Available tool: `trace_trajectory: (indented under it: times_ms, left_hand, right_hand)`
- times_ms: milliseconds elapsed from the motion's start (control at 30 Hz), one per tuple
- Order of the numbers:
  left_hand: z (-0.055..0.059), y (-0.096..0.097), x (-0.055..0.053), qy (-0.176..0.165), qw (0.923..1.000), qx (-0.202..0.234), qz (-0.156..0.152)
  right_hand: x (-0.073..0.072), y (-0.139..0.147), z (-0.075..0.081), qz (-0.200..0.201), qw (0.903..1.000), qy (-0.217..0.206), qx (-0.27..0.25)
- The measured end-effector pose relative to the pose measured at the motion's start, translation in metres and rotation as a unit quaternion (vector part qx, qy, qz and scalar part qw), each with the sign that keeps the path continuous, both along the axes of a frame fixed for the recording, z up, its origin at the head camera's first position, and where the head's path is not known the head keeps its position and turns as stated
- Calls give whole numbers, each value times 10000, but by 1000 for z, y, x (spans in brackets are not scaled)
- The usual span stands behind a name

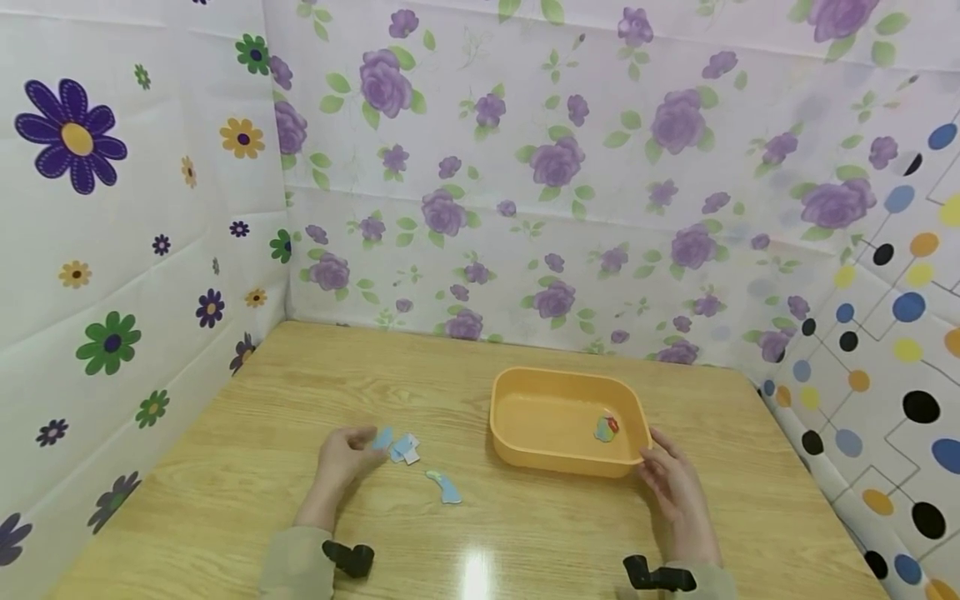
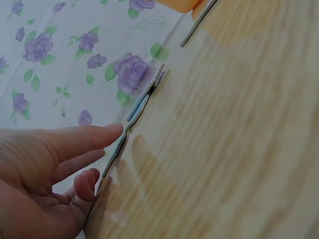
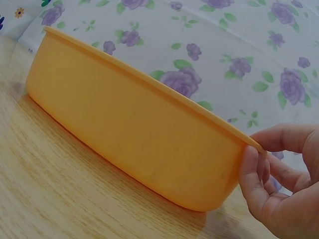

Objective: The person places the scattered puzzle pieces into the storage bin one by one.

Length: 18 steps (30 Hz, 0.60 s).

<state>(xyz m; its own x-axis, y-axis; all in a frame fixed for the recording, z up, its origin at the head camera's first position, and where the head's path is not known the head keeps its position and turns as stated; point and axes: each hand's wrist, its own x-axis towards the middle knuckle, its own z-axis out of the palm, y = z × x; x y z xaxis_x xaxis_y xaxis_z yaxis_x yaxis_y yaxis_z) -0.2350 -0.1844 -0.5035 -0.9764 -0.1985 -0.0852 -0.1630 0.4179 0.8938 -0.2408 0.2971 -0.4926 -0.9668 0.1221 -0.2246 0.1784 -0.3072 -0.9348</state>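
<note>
Several flat light-blue pieces, like cardboard puzzle pieces point(image 1: 406, 446), lie close together on the wooden table, some overlapping. My left hand point(image 1: 347, 457) is at their left side; in the left wrist view its index fingertip point(image 2: 114, 130) rests at the edge of one thin piece point(image 2: 115, 153). A separate curved blue piece point(image 1: 446, 487) lies nearer to me. My right hand point(image 1: 675, 483) pinches the near right corner of a shallow orange plastic tray point(image 3: 124, 114) at its rim, the thumb outside. Inside the tray is a small multicoloured piece point(image 1: 604, 427) with a red part.
The wooden table point(image 1: 525, 533) meets a flowered cloth point(image 1: 480, 192) at the back. More patterned cloth hangs on the left point(image 1: 172, 275) and right point(image 1: 885, 358) sides. Each wrist wears a black camera mount.
</note>
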Motion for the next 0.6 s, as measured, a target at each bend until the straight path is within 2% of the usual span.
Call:
trace_trajectory:
  times_ms: [200, 400, 500, 600]
  left_hand:
    - [-3, -1, -2, 143, 9990, -428, -48]
    - [-5, -2, -4, 285, 9957, -881, -75]
    - [-5, -2, -4, 341, 9950, -938, -54]
    - [-6, -2, -4, 326, 9964, -784, 25]
  right_hand:
    - [1, 1, -4, 93, 9995, 254, 184]
    - [0, 0, -3, 40, 9999, 79, 133]
    - [0, 0, -1, -1, 10000, -31, 71]
    - [1, -1, 1, -49, 9999, -105, 9]
